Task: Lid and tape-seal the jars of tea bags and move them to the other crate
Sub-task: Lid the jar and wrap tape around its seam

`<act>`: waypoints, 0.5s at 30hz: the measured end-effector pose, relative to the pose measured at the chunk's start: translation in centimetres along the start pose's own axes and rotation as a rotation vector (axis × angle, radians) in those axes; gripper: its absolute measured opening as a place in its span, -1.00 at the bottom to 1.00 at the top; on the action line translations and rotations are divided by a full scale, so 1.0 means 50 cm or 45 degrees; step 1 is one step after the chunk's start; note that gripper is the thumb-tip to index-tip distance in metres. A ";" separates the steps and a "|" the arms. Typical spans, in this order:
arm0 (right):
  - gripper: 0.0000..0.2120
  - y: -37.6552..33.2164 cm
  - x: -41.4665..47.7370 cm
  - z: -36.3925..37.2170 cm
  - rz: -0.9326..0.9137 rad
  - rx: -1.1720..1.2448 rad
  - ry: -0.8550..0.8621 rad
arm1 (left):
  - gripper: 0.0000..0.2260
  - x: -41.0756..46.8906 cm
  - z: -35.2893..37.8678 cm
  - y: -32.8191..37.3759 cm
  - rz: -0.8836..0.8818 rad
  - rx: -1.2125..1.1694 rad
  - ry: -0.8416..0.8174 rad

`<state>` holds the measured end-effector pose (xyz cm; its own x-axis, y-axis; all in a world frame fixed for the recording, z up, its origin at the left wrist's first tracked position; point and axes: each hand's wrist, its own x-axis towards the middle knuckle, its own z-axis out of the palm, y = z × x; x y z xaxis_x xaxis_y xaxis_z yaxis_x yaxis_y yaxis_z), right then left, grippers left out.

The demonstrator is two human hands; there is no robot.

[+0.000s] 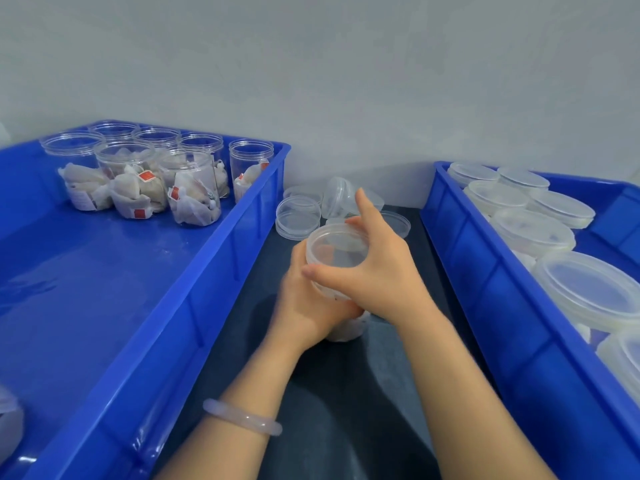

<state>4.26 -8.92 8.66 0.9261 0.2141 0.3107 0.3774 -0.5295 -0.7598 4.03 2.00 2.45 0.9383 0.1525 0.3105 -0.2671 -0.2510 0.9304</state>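
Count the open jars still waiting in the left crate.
7, all unlidded at the far end of the left crate: a back row of four, two in front, one alone at the right wall. More may be hidden behind.

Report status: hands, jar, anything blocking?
Left hand grips jar; right hand fingers on lid. No tape seen. Loose lids behind, nothing blocking.

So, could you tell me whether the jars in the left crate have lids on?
No: the jars in the left crate show open rims.
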 end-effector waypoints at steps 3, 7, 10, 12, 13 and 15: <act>0.03 0.013 -0.005 0.018 0.003 0.064 0.163 | -0.29 0.001 -0.003 -0.003 -0.019 0.027 0.012; -0.35 0.086 -0.021 -0.010 0.288 0.007 0.070 | -0.18 0.009 -0.027 -0.013 0.046 0.048 0.157; -0.68 0.141 -0.033 -0.019 0.320 -0.610 -0.316 | 0.05 0.015 -0.031 -0.016 -0.004 0.065 0.136; -0.86 0.155 -0.037 -0.012 0.251 -0.637 -0.333 | 0.09 0.009 -0.029 -0.017 -0.115 -0.023 0.104; -0.91 0.159 -0.041 -0.010 0.226 -0.586 -0.286 | 0.08 0.002 -0.029 -0.016 -0.180 -0.039 0.109; -0.91 0.161 -0.051 -0.006 0.161 -0.470 -0.113 | 0.04 -0.017 -0.030 -0.013 -0.281 0.047 0.222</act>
<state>4.96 -14.00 1.92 0.9678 0.1898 0.1652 0.2493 -0.8123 -0.5272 3.09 3.45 1.89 0.9200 0.3686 0.1327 -0.0492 -0.2273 0.9726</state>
